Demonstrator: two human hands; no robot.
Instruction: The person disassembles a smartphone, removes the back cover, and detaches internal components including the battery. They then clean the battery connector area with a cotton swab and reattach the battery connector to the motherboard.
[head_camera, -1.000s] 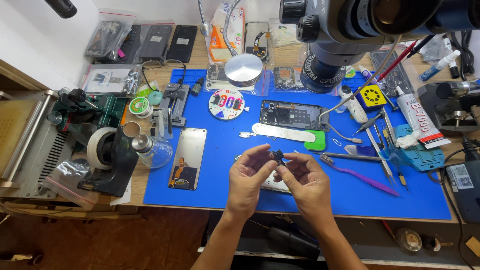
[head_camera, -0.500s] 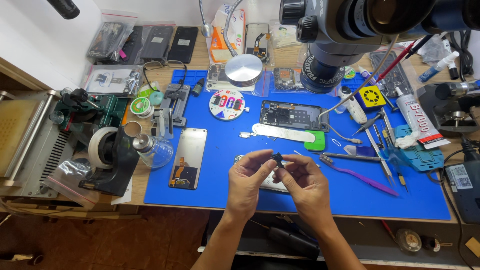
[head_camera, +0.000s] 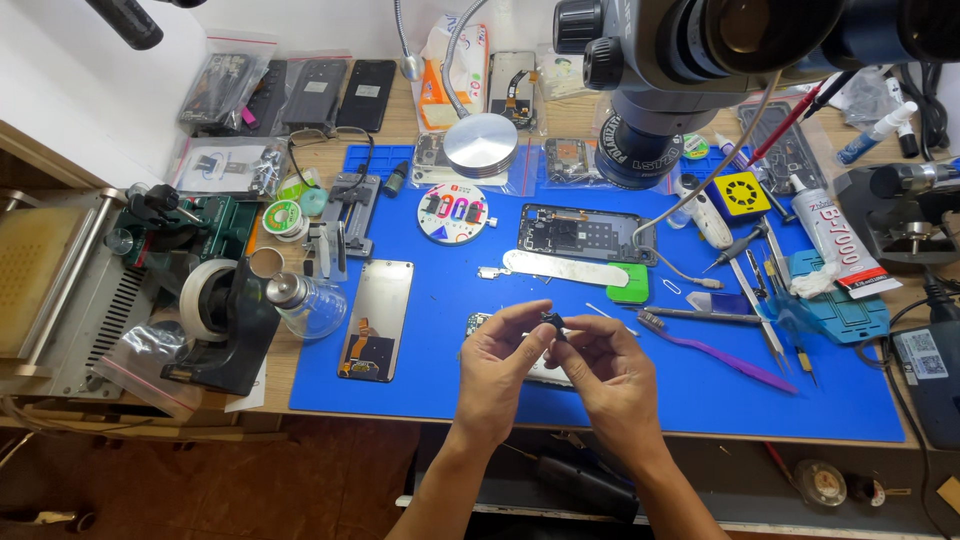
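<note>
Fingertips of both hands were pinched on a small dark part, held above the blue mat's front edge.

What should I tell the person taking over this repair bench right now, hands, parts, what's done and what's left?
Left hand and right hand: both pinch one small dark part between the fingertips, held above the blue mat.
Under the hands: a small board, mostly hidden.
Done: the opened phone body lies apart from its screen panel, which lies left on the mat.
Left: the small part is not yet fitted anywhere. Purple brush and tweezers lie to the right.
</note>
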